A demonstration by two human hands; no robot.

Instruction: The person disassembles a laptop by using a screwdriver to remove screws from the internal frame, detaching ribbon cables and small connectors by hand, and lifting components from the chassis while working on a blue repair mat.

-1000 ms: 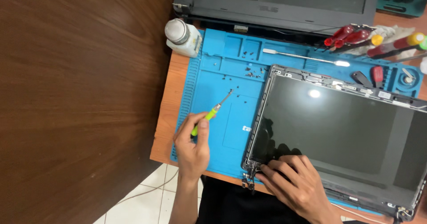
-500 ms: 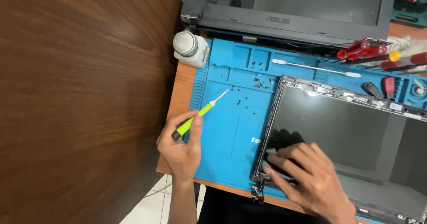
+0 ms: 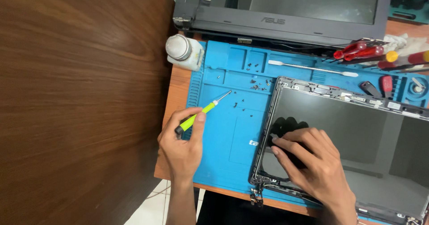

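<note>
Left hand (image 3: 181,147) curled closed round small screwdriver with lime-green plastic handle (image 3: 196,117); thin metal tip points up-right over blue silicone repair mat (image 3: 223,135), near scattered tiny dark screws (image 3: 255,84). Right hand (image 3: 313,162) loosely open, fingers (image 3: 286,138) spread, fingertips pressing dark glossy laptop screen panel in grey frame (image 3: 348,117) near its left edge; grips nothing. Panel lies flat on mat's right half.

Both hands are bare: no gloves, no rings seen on any visible finger. The left hand (image 3: 181,147) shows short, trimmed nails and a bare forearm with no sleeve in view. The right hand (image 3: 313,162) is likewise uncovered; a thin metallic band is partly visible at its wrist, at the frame's lower edge.
</note>
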